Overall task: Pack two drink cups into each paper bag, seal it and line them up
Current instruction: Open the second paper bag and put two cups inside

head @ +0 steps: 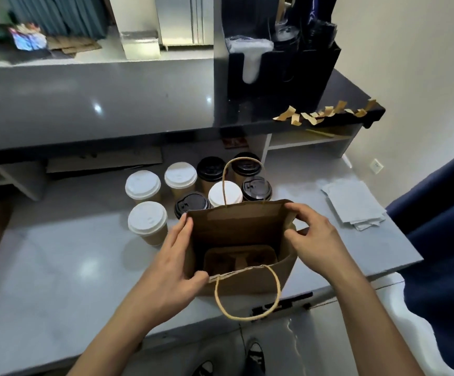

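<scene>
Head view: grey, glossy worktop (pixel 57 267) with soft light reflections, set below a raised dark counter ledge (pixel 111 104). Cream wall at right; steel cabinet fronts (pixel 185 20) and blue curtain in the blurred background.

Brown paper bag (pixel 240 240) stands upright and open near the front edge of the worktop. Matte kraft paper, twisted cord handles: far handle upright, near handle hanging over the front face. Inside, at the bottom, a moulded pulp cup carrier (pixel 240 259), rounded corners, two wells, no cups in it.

Left hand (pixel 174 261): fingers straight along the bag's left side, thumb hooked over the near rim, holding the mouth open. Right hand (pixel 312 237): fingertips and thumb pinch the bag's right rim at the fold.

Just behind the bag, eight lidded paper cups in a loose cluster: four with white lids (pixel 147 218), four with black lids (pixel 256 188). Tan sleeves, domed plastic lids. The bag's far wall hides the lower parts of the nearest cups.

Right of the bag, a stack of pale paper sheets (pixel 356 204) lying flat. On the ledge, a black organiser (pixel 282 69) holding lids and straws, and a row of curled tan tape strips (pixel 323 114) stuck along the ledge's edge. Flattened cardboard (pixel 103 161) under the ledge. Dark blue fabric (pixel 442 240) at far right.
</scene>
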{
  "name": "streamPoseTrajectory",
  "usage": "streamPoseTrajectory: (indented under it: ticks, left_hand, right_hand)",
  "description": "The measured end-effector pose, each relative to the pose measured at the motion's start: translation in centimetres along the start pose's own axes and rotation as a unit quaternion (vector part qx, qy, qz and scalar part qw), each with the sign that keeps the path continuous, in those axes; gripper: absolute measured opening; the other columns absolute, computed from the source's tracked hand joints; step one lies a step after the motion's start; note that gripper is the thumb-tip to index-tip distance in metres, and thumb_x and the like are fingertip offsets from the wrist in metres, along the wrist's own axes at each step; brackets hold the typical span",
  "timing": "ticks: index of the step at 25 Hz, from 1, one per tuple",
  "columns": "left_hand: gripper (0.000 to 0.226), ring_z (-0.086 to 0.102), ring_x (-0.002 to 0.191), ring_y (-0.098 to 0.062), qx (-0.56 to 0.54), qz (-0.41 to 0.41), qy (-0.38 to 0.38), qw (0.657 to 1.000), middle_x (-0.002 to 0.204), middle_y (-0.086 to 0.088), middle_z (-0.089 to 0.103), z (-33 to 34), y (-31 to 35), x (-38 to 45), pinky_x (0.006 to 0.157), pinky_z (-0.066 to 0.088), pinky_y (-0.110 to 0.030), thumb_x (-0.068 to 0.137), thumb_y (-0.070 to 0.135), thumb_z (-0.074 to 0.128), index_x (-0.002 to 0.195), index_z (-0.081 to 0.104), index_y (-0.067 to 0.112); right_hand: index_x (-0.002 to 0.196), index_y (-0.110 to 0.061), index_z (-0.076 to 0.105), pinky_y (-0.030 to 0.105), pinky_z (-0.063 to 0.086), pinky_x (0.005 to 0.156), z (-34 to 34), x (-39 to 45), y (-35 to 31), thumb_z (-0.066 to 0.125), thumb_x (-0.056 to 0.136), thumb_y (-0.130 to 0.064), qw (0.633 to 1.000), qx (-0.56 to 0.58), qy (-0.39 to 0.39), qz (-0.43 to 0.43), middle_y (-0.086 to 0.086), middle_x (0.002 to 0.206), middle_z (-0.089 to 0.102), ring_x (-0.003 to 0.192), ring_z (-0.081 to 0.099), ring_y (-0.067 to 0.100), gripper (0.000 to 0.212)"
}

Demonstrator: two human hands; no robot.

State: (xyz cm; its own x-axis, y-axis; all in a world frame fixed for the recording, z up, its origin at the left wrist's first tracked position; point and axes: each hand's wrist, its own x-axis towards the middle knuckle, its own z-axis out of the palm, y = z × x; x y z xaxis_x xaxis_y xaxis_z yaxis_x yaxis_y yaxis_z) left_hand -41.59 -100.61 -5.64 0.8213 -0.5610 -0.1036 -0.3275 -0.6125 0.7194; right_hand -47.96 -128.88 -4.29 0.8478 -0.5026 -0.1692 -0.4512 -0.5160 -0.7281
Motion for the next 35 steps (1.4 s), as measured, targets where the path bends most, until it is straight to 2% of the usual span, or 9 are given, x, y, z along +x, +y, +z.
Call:
streamPoseTrajectory:
  ticks: [4, 6, 9, 12, 15, 18, 23, 27, 35]
  left_hand:
    - [0.099, 0.006, 0.139, 0.023, -0.006, -0.047, 0.048, 0.998, 0.162, 0.032, -0.002, 0.8, 0.8, -0.3, 0.111, 0.035, -0.015, 0.073, 0.046, 0.054, 0.160, 0.007, 0.037]
    - [0.100, 0.014, 0.128, 0.032, -0.008, -0.072, 0.065, 0.995, 0.161, 0.035, -0.002, 1.5, 1.5, -0.5, 0.090, 0.044, -0.008, 0.073, 0.045, 0.057, 0.159, 0.007, 0.040]
    - [0.098, 0.032, 0.107, 0.036, -0.012, -0.098, 0.084, 0.992, 0.163, 0.029, 0.005, 2.0, 1.7, -0.8, 0.084, 0.042, -0.005, 0.079, 0.030, 0.066, 0.160, 0.011, 0.037]
    - [0.099, 0.037, 0.119, 0.021, -0.011, -0.116, 0.106, 0.988, 0.162, 0.028, 0.007, 2.1, 1.9, -1.1, 0.092, 0.046, -0.019, 0.075, 0.037, 0.062, 0.160, 0.011, 0.037]
    - [0.099, 0.021, 0.146, 0.004, -0.014, -0.121, 0.112, 0.986, 0.163, 0.028, 0.002, 2.4, 2.1, -1.3, 0.107, 0.045, -0.036, 0.082, 0.027, 0.067, 0.160, 0.008, 0.037]
    - [0.098, 0.013, 0.149, 0.003, -0.011, -0.115, 0.107, 0.988, 0.163, 0.030, -0.003, 2.4, 2.1, -1.4, 0.114, 0.038, -0.033, 0.084, 0.028, 0.066, 0.160, 0.004, 0.039]
    - [0.101, 0.010, 0.145, 0.012, -0.012, -0.108, 0.104, 0.989, 0.161, 0.034, -0.006, 2.3, 2.2, -1.2, 0.107, 0.032, -0.016, 0.074, 0.046, 0.055, 0.160, 0.003, 0.040]
    - [0.102, 0.001, 0.146, 0.015, -0.010, -0.111, 0.102, 0.989, 0.160, 0.034, -0.009, 2.4, 2.1, -1.1, 0.117, 0.023, -0.019, 0.071, 0.049, 0.050, 0.160, 0.002, 0.037]
    - [0.100, -0.004, 0.144, 0.018, -0.011, -0.114, 0.096, 0.989, 0.159, 0.036, -0.011, 2.4, 2.2, -0.8, 0.114, 0.015, -0.013, 0.074, 0.049, 0.050, 0.160, 0.000, 0.038]
  right_hand:
    - [0.135, -0.045, 0.056, 0.008, 0.041, 0.059, -0.7, 2.5, -0.1, 0.068, 0.092, -0.033, 0.997, -0.018, -0.048, -0.059, -0.013, 0.125, 0.057, 0.076, 0.063, -0.004, 0.046]
    - [0.129, -0.044, 0.060, 0.008, 0.040, 0.060, -1.2, 3.4, -0.2, 0.071, 0.090, -0.045, 0.994, -0.030, -0.059, -0.083, -0.013, 0.119, 0.054, 0.078, 0.062, -0.003, 0.040]
    - [0.111, -0.043, 0.067, 0.014, 0.043, 0.064, -1.8, 4.1, -0.4, 0.070, 0.089, -0.052, 0.992, -0.033, -0.062, -0.107, -0.015, 0.109, 0.057, 0.080, 0.063, -0.003, 0.024]
    - [0.085, -0.037, 0.070, 0.021, 0.045, 0.060, -2.2, 4.7, -0.9, 0.070, 0.089, -0.051, 0.993, -0.013, -0.045, -0.106, -0.016, 0.083, 0.067, 0.071, 0.064, -0.002, 0.014]
    - [0.073, -0.030, 0.066, 0.018, 0.045, 0.055, -2.4, 6.4, -1.3, 0.068, 0.092, -0.045, 0.993, 0.037, 0.020, -0.113, -0.015, 0.070, 0.068, 0.069, 0.066, 0.006, 0.025]
    - [0.092, -0.031, 0.064, 0.023, 0.049, 0.065, -2.0, 10.1, -1.6, 0.072, 0.090, -0.040, 0.993, 0.030, 0.024, -0.115, -0.012, 0.087, 0.067, 0.086, 0.066, 0.012, 0.013]
    - [0.149, -0.026, 0.032, 0.049, 0.048, 0.104, 2.2, 15.1, -1.4, 0.085, 0.072, -0.049, 0.977, -0.172, -0.098, -0.073, 0.010, 0.147, 0.042, 0.131, 0.047, 0.033, 0.096]
    - [0.150, -0.020, 0.029, 0.053, 0.042, 0.108, 4.8, 16.6, -0.5, 0.087, 0.065, -0.056, 0.966, -0.229, -0.111, -0.044, 0.012, 0.150, 0.039, 0.136, 0.043, 0.035, 0.109]
    - [0.140, -0.022, 0.037, 0.049, 0.047, 0.103, 5.4, 16.0, 0.7, 0.083, 0.071, -0.047, 0.981, -0.162, -0.068, -0.081, 0.007, 0.140, 0.052, 0.124, 0.052, 0.030, 0.087]
